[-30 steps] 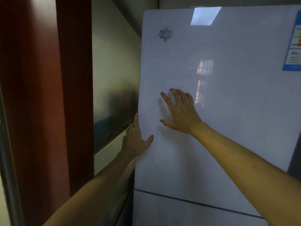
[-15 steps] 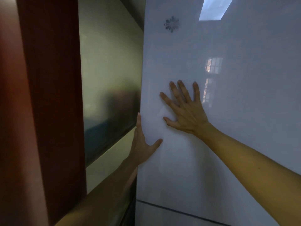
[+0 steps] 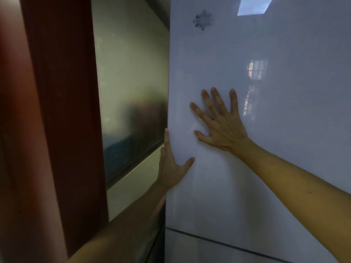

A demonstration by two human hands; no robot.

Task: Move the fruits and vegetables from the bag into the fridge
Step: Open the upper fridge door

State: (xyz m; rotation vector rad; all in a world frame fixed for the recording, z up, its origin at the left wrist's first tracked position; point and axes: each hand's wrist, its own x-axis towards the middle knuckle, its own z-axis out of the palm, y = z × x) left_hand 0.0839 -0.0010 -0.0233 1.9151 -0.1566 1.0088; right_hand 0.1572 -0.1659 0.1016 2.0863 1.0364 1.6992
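Far left of the frame: a dark red door frame (image 3: pixel 62 111), upright and blurred. Just right of it, a frosted pane (image 3: pixel 133 88), grey-green, with dim shapes behind it that cannot be made out. Your left forearm rises from the bottom centre-left, and your left hand (image 3: pixel 171 168) sits at the left edge of the fridge (image 3: pixel 284 177) at mid-height: fingers straight and pointing up along that edge, thumb spread wide and laid on the front face, nothing held in it. Whether any fingertip hooks behind the edge cannot be told. The fridge fills the right half of the frame, its glossy white upper door (image 3: pixel 218 196) facing you. A silver flower-shaped emblem (image 3: pixel 203 19) sits near the door's upper left; its lettering is too blurred to read. Right of your left hand and a little higher, your right hand (image 3: pixel 222 126) lies flat on the door face, all fingers fanned apart and straight, palm against the surface, holding nothing. The two hands are near each other but apart. A dark seam (image 3: pixel 228 243) crosses the bottom of the frame, with the lower door (image 3: pixel 199 253) beneath it. Further right, a window reflection (image 3: pixel 256 73) shows on the gloss; a bright light reflection (image 3: pixel 254 5) sits at the top edge.
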